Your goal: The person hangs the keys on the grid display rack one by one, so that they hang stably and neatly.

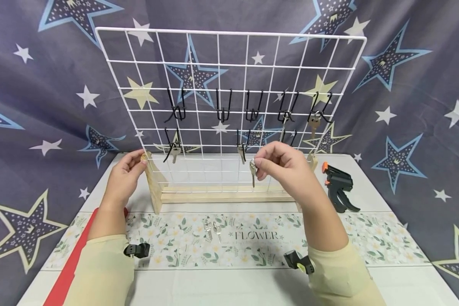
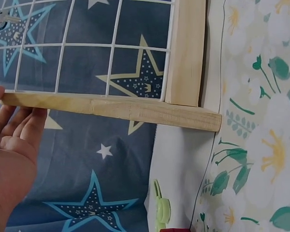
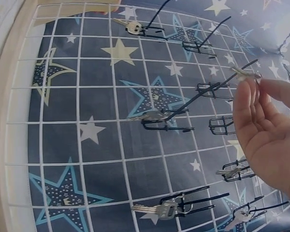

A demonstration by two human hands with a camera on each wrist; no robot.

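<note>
My right hand [image 1: 284, 170] pinches a small metal key [image 1: 253, 172] between thumb and fingers, in front of the white wire grid [image 1: 229, 64]. In the right wrist view the held key [image 3: 242, 74] overlaps the end of a black hook. My left hand [image 1: 122, 178] grips the upper end of the stand's wooden side piece [image 2: 130, 110]. Black hooks hang on the grid in two rows. Keys hang from several of them, among them a lower left key [image 1: 174, 154], a lower middle key [image 1: 242, 154] and a brownish key [image 1: 315, 123] at upper right.
Two loose keys [image 1: 208, 228] lie on the flowered mat [image 1: 176, 259] before the stand's wooden crossbar [image 1: 222, 197]. A black clamp-like tool with orange tips [image 1: 338, 187] lies right of the stand. Something flat and red [image 1: 66, 272] lies beside my left arm. A starry cloth surrounds the table.
</note>
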